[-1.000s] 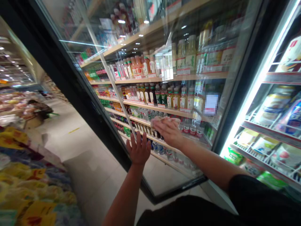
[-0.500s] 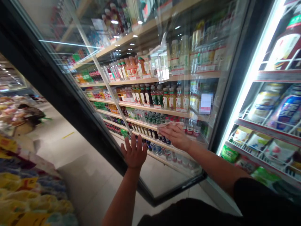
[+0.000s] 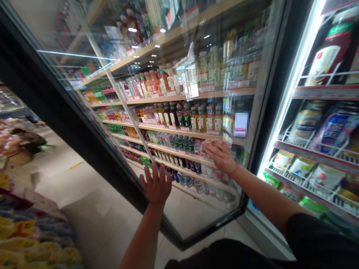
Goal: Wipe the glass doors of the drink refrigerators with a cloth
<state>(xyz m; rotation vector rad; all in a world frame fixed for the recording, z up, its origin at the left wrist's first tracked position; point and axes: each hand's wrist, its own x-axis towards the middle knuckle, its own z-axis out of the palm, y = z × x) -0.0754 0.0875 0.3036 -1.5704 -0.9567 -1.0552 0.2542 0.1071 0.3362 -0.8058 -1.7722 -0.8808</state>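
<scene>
A glass cooler door [image 3: 196,209] stands swung open in front of me, showing rows of bottles behind and reflected in it. My left hand [image 3: 155,185] lies flat on the glass near the door's dark left frame, fingers spread. My right hand [image 3: 221,155] presses a pale cloth [image 3: 209,143] flat against the glass further right, close to the hinge side. Only the cloth's edge shows beyond my fingers.
The lit cooler interior [image 3: 316,149] with packaged drinks on wire racks is at the right. A tiled aisle [image 3: 92,201] runs to the left. Yellow packaged goods [image 3: 30,243] sit at lower left. A person [image 3: 24,140] crouches far down the aisle.
My right hand has slid the cloth to the right across the glass. My left hand has stayed flat on the door while the view has shifted slightly.
</scene>
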